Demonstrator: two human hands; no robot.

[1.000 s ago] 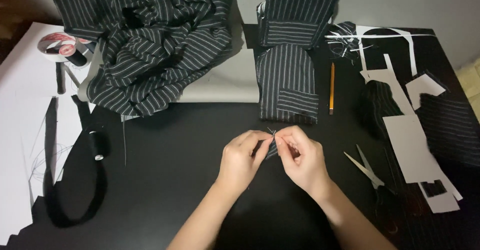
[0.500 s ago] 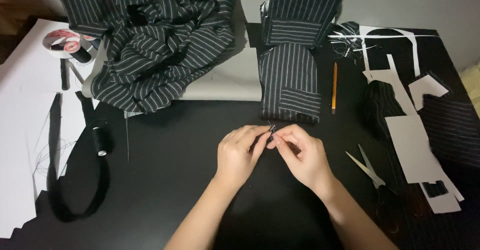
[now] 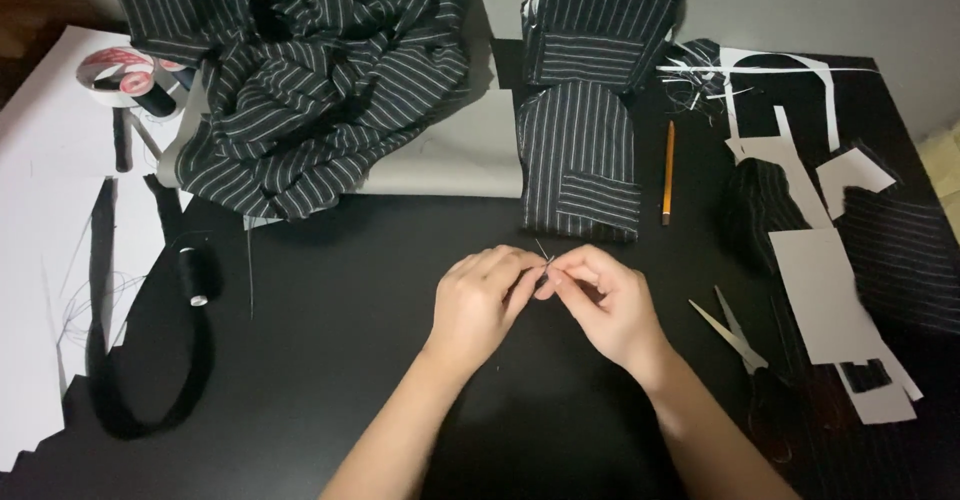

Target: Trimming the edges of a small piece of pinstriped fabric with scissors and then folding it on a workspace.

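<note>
My left hand (image 3: 482, 302) and my right hand (image 3: 606, 301) meet fingertip to fingertip over the black table (image 3: 340, 360). Between the pinched fingers they hold a tiny dark striped scrap of fabric (image 3: 543, 269), with a thin needle-like sliver sticking up from it. Most of the scrap is hidden by my fingers. A folded black pinstriped fabric piece (image 3: 582, 155) lies just beyond my hands.
A crumpled pinstriped cloth heap (image 3: 300, 70) lies at the back left. A spool of black thread (image 3: 194, 276) and a black band (image 3: 150, 380) are at left. Scissors (image 3: 735, 335), a pencil (image 3: 667, 172) and white paper pattern pieces (image 3: 820, 290) lie at right.
My hands stayed pinched together on the scrap, with small finger shifts. The view moved slightly, so everything sits a little lower in the picture.
</note>
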